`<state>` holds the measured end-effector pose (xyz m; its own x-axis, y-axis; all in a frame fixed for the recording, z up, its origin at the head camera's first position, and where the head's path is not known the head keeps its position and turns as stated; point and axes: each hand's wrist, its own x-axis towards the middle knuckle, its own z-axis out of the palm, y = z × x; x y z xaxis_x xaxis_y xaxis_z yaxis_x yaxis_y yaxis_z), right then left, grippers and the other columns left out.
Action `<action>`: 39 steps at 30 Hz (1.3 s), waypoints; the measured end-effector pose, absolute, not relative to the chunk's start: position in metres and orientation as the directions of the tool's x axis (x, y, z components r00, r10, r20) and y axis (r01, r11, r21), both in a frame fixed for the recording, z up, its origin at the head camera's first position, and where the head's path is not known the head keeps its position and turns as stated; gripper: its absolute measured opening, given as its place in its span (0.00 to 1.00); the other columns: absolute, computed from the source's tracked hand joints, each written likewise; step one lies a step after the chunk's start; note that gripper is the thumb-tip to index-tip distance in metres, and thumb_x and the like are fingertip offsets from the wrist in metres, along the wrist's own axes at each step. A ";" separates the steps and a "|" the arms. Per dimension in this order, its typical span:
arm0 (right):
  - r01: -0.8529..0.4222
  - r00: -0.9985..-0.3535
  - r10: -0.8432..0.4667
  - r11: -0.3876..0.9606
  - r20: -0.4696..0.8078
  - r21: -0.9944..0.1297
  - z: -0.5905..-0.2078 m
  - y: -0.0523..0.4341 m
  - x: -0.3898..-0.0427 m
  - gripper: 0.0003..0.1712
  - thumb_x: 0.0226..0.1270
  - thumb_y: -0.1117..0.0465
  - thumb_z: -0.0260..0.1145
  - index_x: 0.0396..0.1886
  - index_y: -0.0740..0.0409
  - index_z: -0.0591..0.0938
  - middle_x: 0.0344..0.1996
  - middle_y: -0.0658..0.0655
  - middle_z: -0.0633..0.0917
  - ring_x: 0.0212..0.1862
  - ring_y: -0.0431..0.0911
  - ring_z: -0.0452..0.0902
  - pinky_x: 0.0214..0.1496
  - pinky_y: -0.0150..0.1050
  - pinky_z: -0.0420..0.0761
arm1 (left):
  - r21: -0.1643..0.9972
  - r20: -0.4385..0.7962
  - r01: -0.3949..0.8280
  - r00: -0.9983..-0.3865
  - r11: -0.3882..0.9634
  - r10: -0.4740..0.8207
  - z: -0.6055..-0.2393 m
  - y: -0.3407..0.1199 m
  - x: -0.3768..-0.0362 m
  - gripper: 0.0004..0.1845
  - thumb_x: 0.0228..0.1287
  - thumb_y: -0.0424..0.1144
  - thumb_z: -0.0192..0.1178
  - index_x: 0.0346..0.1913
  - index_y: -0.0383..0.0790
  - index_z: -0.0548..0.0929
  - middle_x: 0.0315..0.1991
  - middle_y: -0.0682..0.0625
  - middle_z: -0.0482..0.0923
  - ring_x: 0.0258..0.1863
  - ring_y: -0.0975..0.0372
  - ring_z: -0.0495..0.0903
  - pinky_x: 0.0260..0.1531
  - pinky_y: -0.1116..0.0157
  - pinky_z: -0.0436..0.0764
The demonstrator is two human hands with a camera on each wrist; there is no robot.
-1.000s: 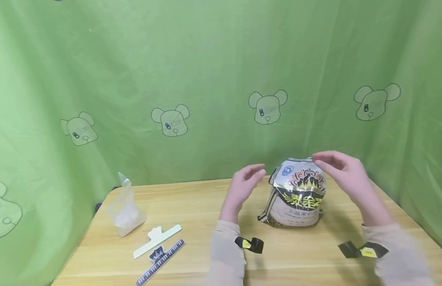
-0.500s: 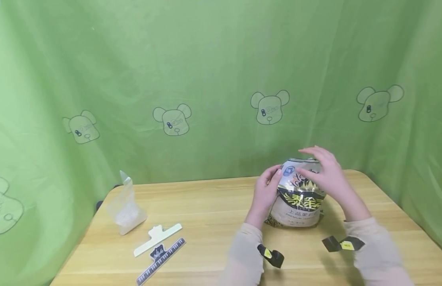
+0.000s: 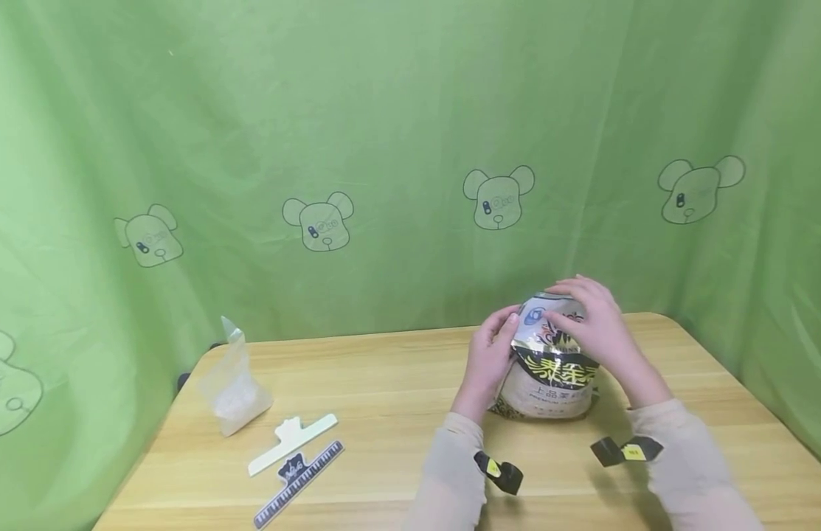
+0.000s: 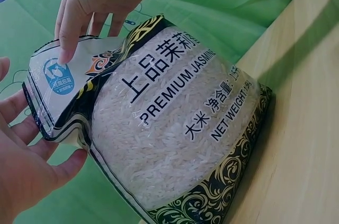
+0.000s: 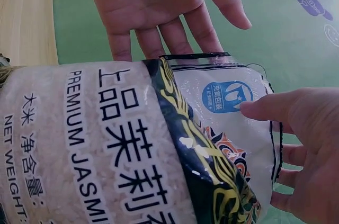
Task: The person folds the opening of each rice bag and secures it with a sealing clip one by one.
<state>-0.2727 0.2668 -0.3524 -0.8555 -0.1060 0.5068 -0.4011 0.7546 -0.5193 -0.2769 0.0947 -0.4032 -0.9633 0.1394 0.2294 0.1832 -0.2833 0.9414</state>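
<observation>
Left hand [image 3: 490, 354] spread, straight fingers cupping left edge of rice bag [image 3: 549, 369] top flap. Right hand [image 3: 592, 324] open, fingertips pressing flap front near blue logo. Neither hand grips. Risk: full bag stands upright on table [image 3: 383, 413]; uneven push on floppy top could tip it backward or sideways. Bag sits right of centre, near rear edge: clear plastic, white rice visible, black-gold ornate trim, "Premium Jasmine" print.

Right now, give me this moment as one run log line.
left hand: open, touching rice bag top edge | right hand: open, fingertips on bag top | bag upright on table
</observation>
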 end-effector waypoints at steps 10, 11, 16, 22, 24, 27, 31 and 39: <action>-0.379 -0.849 -0.061 0.764 0.525 -0.522 -0.353 0.263 -0.271 0.24 0.63 0.58 0.68 0.55 0.67 0.77 0.61 0.73 0.74 0.70 0.70 0.57 0.69 0.73 0.50 | 0.958 0.226 0.200 -0.967 -0.203 0.115 -0.401 0.092 -0.277 0.14 0.70 0.53 0.55 0.51 0.56 0.83 0.50 0.56 0.84 0.46 0.65 0.82 0.49 0.64 0.81; -0.377 -0.846 -0.056 0.764 0.530 -0.523 -0.353 0.263 -0.271 0.24 0.63 0.59 0.68 0.54 0.67 0.77 0.61 0.73 0.74 0.69 0.70 0.57 0.69 0.73 0.50 | 0.960 0.226 0.201 -0.967 -0.197 0.116 -0.401 0.092 -0.277 0.14 0.70 0.53 0.55 0.51 0.56 0.83 0.50 0.56 0.84 0.46 0.65 0.82 0.50 0.64 0.81; -0.387 -0.822 -0.034 0.765 0.568 -0.515 -0.356 0.262 -0.274 0.16 0.61 0.64 0.68 0.47 0.66 0.80 0.58 0.72 0.76 0.67 0.71 0.60 0.69 0.72 0.52 | 0.964 0.224 0.203 -0.967 -0.169 0.117 -0.401 0.092 -0.277 0.14 0.70 0.54 0.54 0.51 0.57 0.83 0.51 0.58 0.83 0.49 0.67 0.80 0.53 0.63 0.79; -0.382 -0.823 -0.011 0.751 0.568 -0.539 -0.355 0.266 -0.273 0.12 0.63 0.64 0.66 0.44 0.64 0.81 0.59 0.72 0.77 0.67 0.71 0.60 0.68 0.73 0.51 | 0.967 0.225 0.205 -0.966 -0.154 0.126 -0.401 0.091 -0.276 0.15 0.70 0.55 0.53 0.51 0.57 0.84 0.51 0.59 0.83 0.50 0.67 0.80 0.56 0.62 0.78; -0.375 -0.829 -0.006 0.747 0.558 -0.549 -0.354 0.268 -0.273 0.12 0.64 0.62 0.66 0.45 0.63 0.81 0.60 0.72 0.76 0.68 0.71 0.60 0.68 0.74 0.50 | 0.966 0.229 0.210 -0.965 -0.148 0.128 -0.401 0.090 -0.276 0.15 0.70 0.55 0.53 0.51 0.57 0.83 0.51 0.59 0.83 0.50 0.67 0.79 0.56 0.62 0.77; -0.364 -0.837 0.002 0.745 0.547 -0.560 -0.351 0.271 -0.271 0.14 0.66 0.60 0.66 0.47 0.63 0.81 0.61 0.72 0.75 0.68 0.71 0.60 0.68 0.74 0.49 | 0.968 0.228 0.211 -0.965 -0.137 0.127 -0.401 0.089 -0.276 0.15 0.70 0.56 0.53 0.51 0.58 0.83 0.51 0.60 0.83 0.50 0.68 0.79 0.57 0.61 0.77; -0.361 -0.836 0.014 0.739 0.549 -0.569 -0.347 0.274 -0.268 0.14 0.65 0.59 0.67 0.47 0.63 0.81 0.61 0.71 0.75 0.66 0.70 0.62 0.67 0.75 0.51 | 0.970 0.220 0.204 -0.967 -0.132 0.127 -0.401 0.088 -0.276 0.16 0.69 0.57 0.53 0.51 0.57 0.83 0.50 0.59 0.83 0.49 0.67 0.80 0.56 0.62 0.77; -0.321 -0.854 0.055 0.728 0.517 -0.606 -0.344 0.280 -0.265 0.19 0.71 0.52 0.60 0.49 0.64 0.80 0.62 0.69 0.75 0.65 0.69 0.64 0.64 0.75 0.56 | 0.965 0.235 0.217 -0.965 -0.145 0.115 -0.404 0.089 -0.278 0.16 0.70 0.55 0.53 0.49 0.53 0.85 0.48 0.57 0.85 0.49 0.66 0.80 0.56 0.62 0.77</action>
<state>-0.2652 0.2798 -0.3443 -0.8539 0.0546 0.5175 -0.3205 0.7283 -0.6057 -0.2778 0.0891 -0.4045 -0.9652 0.1155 0.2347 0.2173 -0.1452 0.9652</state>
